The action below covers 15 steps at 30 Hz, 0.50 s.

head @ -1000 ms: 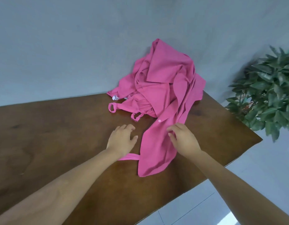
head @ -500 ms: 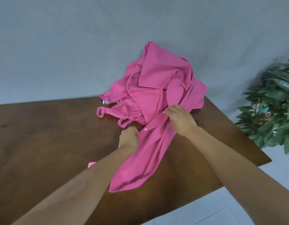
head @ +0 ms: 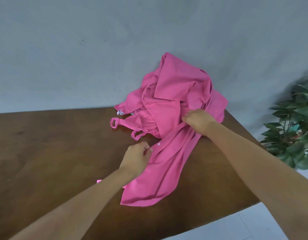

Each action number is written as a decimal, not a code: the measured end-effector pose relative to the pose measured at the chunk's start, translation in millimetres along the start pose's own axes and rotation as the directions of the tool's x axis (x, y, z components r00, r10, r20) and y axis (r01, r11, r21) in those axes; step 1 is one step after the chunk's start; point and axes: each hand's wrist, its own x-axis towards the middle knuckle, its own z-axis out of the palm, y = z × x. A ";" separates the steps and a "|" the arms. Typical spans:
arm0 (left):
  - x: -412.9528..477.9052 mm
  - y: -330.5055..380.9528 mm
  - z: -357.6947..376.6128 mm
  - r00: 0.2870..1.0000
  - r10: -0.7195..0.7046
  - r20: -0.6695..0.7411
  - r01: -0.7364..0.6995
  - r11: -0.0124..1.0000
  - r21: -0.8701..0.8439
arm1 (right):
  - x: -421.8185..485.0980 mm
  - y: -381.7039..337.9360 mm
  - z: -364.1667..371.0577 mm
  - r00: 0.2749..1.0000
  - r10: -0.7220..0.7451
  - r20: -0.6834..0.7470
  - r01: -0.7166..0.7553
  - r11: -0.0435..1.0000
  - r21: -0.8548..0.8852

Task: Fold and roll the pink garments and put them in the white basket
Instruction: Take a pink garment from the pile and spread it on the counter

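Left hand (head: 137,157) pinched the buttoned edge of the pink shirt (head: 160,175), fingers curled, thumb on the cloth, just at 7 o'clock of a white button (head: 158,144). Right hand (head: 199,121) gripped a bunched gather of the same shirt, fingers dug into the fabric, at about 1 o'clock from the left hand.

Key relation: the shirt's long axis ran 7 to 1 o'clock through both grips. The free tail lay flat on the table (head: 54,144) toward 6 o'clock of the grips, ending short of the near edge. The other end ran on past the right hand, at 11 to 12 o'clock, into the pink pile (head: 175,87) heaped against the wall (head: 80,49).

The right hand was nearer the pile, the left nearer the loose tail. Likely step: separating this shirt from the heap, so the pull probably needs to go toward 6 or 7 o'clock, along the axis. A strapped garment with loops (head: 113,122) lay at 11 o'clock of the left hand, touching the pile; it may drag along.

A plant (head: 296,127) stood off the table at 3 o'clock. The white basket was not in view.
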 end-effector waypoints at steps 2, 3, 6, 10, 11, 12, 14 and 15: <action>-5.9 -4.7 -10.7 1.000 0.010 -0.015 -0.011 1.000 -0.005 | -6.0 6.5 -2.6 1.000 0.027 -0.016 -0.027 1.000 -0.016; -9.1 -7.8 -16.6 1.000 0.007 -0.020 -0.007 1.000 -0.010 | -10.4 8.8 -4.3 0.999 0.038 -0.017 -0.038 0.999 -0.028; -17.8 -18.0 -34.4 0.999 -0.017 -0.032 0.016 0.999 -0.038 | -26.1 9.2 -10.4 0.996 0.083 -0.024 -0.083 0.996 -0.018; -30.7 -24.8 -55.7 1.000 -0.014 -0.016 0.013 0.998 -0.054 | -49.2 -4.8 -25.8 0.988 0.112 -0.106 -0.112 0.994 0.012; -34.3 -25.9 -60.9 1.000 -0.012 -0.011 0.011 0.998 -0.054 | -54.9 -8.2 -29.1 0.983 0.103 -0.152 -0.108 0.994 -0.021; -37.5 -27.2 -66.2 1.000 -0.005 -0.010 0.004 0.999 -0.051 | -60.0 -10.3 -30.8 0.973 0.103 -0.205 -0.113 0.993 -0.037; -43.5 -30.4 -77.7 1.000 0.013 -0.009 -0.014 0.999 -0.044 | -70.2 -14.8 -39.0 0.961 0.129 -0.244 -0.140 0.990 -0.029; -46.0 -31.9 -84.0 1.000 0.024 -0.009 -0.024 0.999 -0.044 | -75.3 -17.9 -45.8 0.954 0.136 -0.267 -0.148 0.989 -0.023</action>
